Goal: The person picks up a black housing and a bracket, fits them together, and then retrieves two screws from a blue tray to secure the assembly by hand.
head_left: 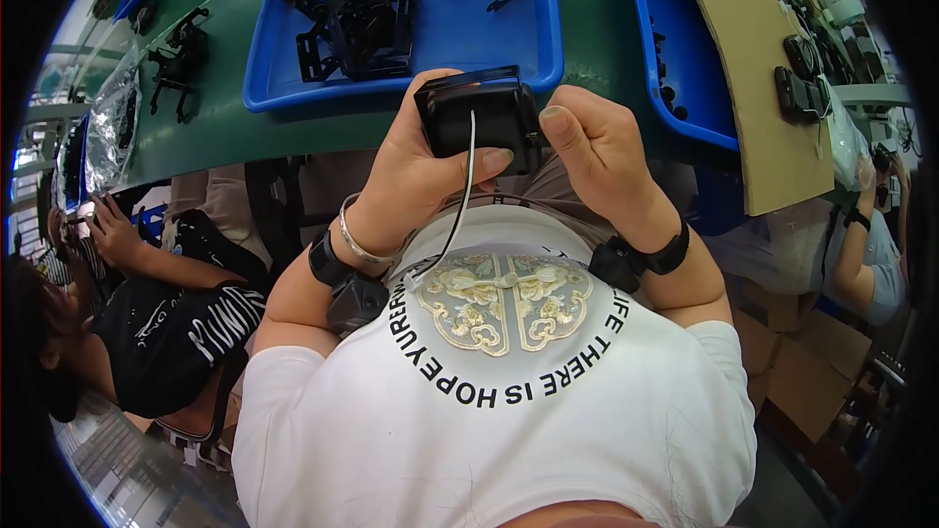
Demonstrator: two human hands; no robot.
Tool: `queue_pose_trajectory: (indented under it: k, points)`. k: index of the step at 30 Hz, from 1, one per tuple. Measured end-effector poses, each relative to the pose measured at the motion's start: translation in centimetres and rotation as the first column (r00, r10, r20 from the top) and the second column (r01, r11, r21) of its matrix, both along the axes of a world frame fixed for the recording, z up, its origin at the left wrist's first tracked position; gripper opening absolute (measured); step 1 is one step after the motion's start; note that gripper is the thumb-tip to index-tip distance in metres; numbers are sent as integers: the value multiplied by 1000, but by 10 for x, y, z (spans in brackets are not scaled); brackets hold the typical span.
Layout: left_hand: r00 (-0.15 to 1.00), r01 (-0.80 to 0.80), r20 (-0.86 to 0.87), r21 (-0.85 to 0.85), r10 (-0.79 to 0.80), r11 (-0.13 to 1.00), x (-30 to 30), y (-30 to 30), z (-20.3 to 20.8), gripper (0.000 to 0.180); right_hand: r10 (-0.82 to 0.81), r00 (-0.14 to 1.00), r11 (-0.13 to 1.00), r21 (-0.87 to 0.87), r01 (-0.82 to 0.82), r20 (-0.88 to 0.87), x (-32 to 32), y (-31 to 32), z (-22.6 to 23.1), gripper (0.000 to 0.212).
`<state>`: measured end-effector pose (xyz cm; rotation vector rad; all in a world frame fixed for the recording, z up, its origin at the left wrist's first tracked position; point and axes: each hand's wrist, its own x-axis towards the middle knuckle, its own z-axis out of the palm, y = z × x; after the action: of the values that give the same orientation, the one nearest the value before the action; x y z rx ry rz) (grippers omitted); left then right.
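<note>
Small black boxy plastic housing [476, 117] held up off the green workbench [225, 127], just past its near edge and above the lap, pinched between both hands. Left hand [416, 171] wrapped around housing's left side and underside, thumb across the front; right hand [597, 152] closed on the right side, thumb tip pressing the upper right corner. Thin white cable [455, 210] hanging from housing front, draped down over left thumb toward the white printed shirt [489, 401]; free end hard to make out against the shirt. Risk 1: cable snagging on silver bracelet [360, 242] or black wrist strap [331, 264] at left wrist, tugging the lead out of the housing. Risk 2: grip on smooth plastic only at sides, so a slip would likely drop housing to lap or floor, not onto bench. Risk 3: thumb pressure at corner possibly cracking or mis-seating a clip; seam not visible, cannot tell. Large blue plastic tray [469, 39] of loose black plastic brackets [357, 24] at bench middle, just beyond the hands; forward jolt could knock tray's near rim. Second blue bin [685, 59] with brown cardboard sheet [753, 68] toward bench right edge. Co-worker's hand [108, 235] at left, well apart, near clear plastic bag [112, 122].
</note>
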<state>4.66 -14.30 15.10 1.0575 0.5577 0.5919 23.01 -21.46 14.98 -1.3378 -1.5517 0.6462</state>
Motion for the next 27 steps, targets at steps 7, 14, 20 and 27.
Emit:
queue_pose_trajectory:
  k: [7,14,20,27]
  points:
    - [998,-57,16,-30,58,998,4,-2,1,59,-48,969,997,42,60,-244,-8,-4,-2,22]
    - [999,-48,-4,38,48,998,0,2,-3,57,20,990,997,66,-29,139,7,-6,7,22]
    - [996,-89,3,24,89,996,3,1,0,58,-7,1000,995,104,5,23,-1,-3,-2,26]
    - [995,-95,39,40,93,995,2,-1,-2,57,33,988,999,3,-34,150,0,-4,-2,33]
